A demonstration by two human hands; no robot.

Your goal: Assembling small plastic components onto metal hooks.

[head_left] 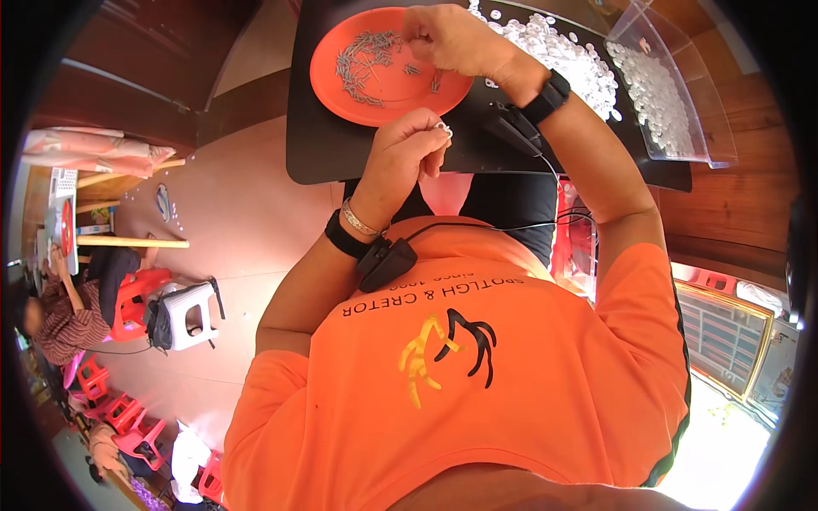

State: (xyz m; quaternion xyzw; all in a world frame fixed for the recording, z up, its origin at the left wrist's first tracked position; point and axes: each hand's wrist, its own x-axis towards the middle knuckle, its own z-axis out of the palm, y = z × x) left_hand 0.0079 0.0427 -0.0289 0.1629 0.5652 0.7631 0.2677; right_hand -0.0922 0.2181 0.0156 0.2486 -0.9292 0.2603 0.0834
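A shallow red plate on the black table holds several small grey nails. Over its right side is my right hand, fingertips drawn together and pointing down; what they hold, if anything, is too small to make out. Just below the plate, at the table's near edge, my left hand is closed with thumb against fingers. It grips a small white plastic clip that shows at the fingertips. Many loose white plastic clips are heaped on the table to the right of my right wrist.
A clear plastic bin with more white pieces lies tilted at the table's right. Black devices are strapped to both my wrists, with a cable crossing my lap. On the left, another person sits near red stools and a white stool.
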